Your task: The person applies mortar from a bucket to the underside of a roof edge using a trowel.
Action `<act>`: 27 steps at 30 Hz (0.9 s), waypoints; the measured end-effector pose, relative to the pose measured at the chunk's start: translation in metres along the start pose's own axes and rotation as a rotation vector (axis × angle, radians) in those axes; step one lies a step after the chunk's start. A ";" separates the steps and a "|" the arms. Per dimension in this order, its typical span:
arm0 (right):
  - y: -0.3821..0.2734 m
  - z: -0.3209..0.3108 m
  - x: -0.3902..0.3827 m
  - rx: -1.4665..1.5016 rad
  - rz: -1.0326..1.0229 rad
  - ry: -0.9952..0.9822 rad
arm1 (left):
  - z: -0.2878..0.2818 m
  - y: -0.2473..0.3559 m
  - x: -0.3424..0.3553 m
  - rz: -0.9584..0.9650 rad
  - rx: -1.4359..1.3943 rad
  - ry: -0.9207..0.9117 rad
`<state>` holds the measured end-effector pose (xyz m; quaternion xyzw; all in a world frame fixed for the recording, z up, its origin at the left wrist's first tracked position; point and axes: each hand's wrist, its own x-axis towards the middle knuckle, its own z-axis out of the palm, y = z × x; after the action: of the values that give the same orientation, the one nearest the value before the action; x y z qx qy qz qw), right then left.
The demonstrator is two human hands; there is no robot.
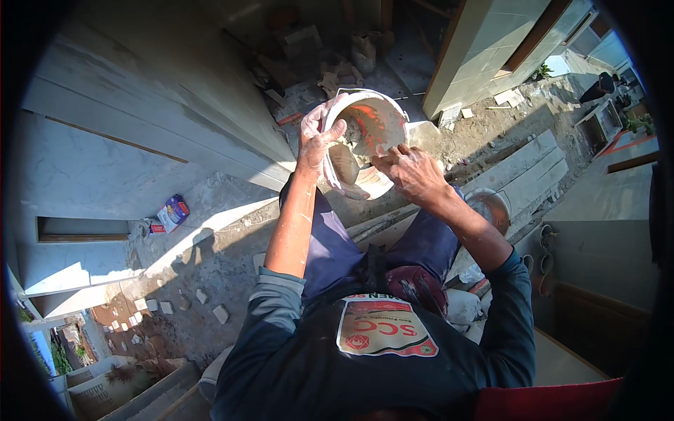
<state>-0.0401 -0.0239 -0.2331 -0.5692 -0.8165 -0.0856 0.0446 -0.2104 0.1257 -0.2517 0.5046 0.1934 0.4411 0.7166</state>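
A white bucket (401,121) is tipped over my knees, its open mouth turned toward me. Pale mortar-like residue and orange patches coat its inside. My left hand (319,137) grips the rim on the left, thumb over the edge and fingers along the outer wall. Whitish dust covers this hand. A tan rounded piece (344,165) shows inside the bucket beside my left thumb; its kind is unclear. At the right of the opening, my right hand (414,172) is closed with fingers curled inward. Whatever those fingers hold is hidden.
A second pail (489,210) stands below my right forearm, next to long planks (526,168). Rubble and scraps (344,77) lie beyond the bucket by a doorway. A purple box (172,212) sits near the left wall, with broken tile pieces (202,296) on the ground.
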 end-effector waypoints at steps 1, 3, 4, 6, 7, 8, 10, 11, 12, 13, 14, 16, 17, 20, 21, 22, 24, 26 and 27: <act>0.000 0.000 -0.003 0.115 0.091 -0.058 | -0.002 -0.003 -0.004 0.041 0.032 0.015; 0.005 0.006 -0.014 0.396 0.221 -0.124 | -0.008 -0.003 -0.011 0.036 0.078 0.056; 0.007 0.010 -0.022 0.394 0.216 -0.117 | -0.011 -0.003 -0.014 0.040 0.071 0.071; 0.004 0.022 -0.038 0.658 0.342 -0.073 | -0.021 -0.002 -0.023 0.042 0.000 0.121; 0.000 0.028 -0.044 0.625 0.354 -0.042 | -0.026 -0.002 -0.025 0.043 -0.064 0.133; 0.000 0.027 -0.045 0.625 0.353 -0.041 | -0.027 0.006 -0.027 0.061 -0.048 0.135; 0.001 0.024 -0.047 0.526 0.343 -0.058 | -0.032 0.012 -0.028 0.058 -0.107 0.132; 0.001 0.024 -0.044 0.511 0.323 -0.019 | -0.035 0.013 -0.028 0.074 -0.104 0.142; 0.002 0.022 -0.045 0.508 0.321 -0.015 | -0.037 0.013 -0.029 0.079 -0.104 0.140; 0.003 0.018 -0.047 0.473 0.331 -0.071 | -0.040 0.012 -0.029 0.084 -0.082 0.138; 0.005 0.013 -0.048 0.439 0.341 -0.130 | -0.037 0.012 -0.030 0.088 -0.062 0.140; 0.014 0.011 -0.051 0.444 0.334 -0.091 | -0.031 0.009 -0.030 0.082 -0.055 0.140; 0.017 0.010 -0.050 0.455 0.327 -0.051 | -0.030 0.008 -0.030 0.068 -0.058 0.150; 0.027 0.006 -0.042 0.356 0.328 -0.114 | -0.027 0.004 -0.028 0.038 -0.113 0.154; 0.028 0.009 -0.039 0.360 0.319 -0.113 | -0.028 0.003 -0.028 0.030 -0.130 0.162; 0.030 0.012 -0.035 0.326 0.336 -0.126 | -0.029 0.003 -0.027 0.025 -0.145 0.171; 0.027 0.021 -0.027 0.296 0.337 -0.142 | -0.028 0.006 -0.028 0.017 -0.170 0.181; 0.019 0.028 -0.006 0.336 0.350 -0.179 | -0.026 0.020 -0.031 0.014 -0.151 0.164; 0.013 0.034 0.000 0.370 0.363 -0.177 | -0.033 0.014 -0.039 -0.015 -0.145 0.174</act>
<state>-0.0272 -0.0134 -0.2659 -0.6937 -0.7036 0.1246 0.0907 -0.2615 0.1135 -0.2591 0.4099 0.2264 0.4904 0.7350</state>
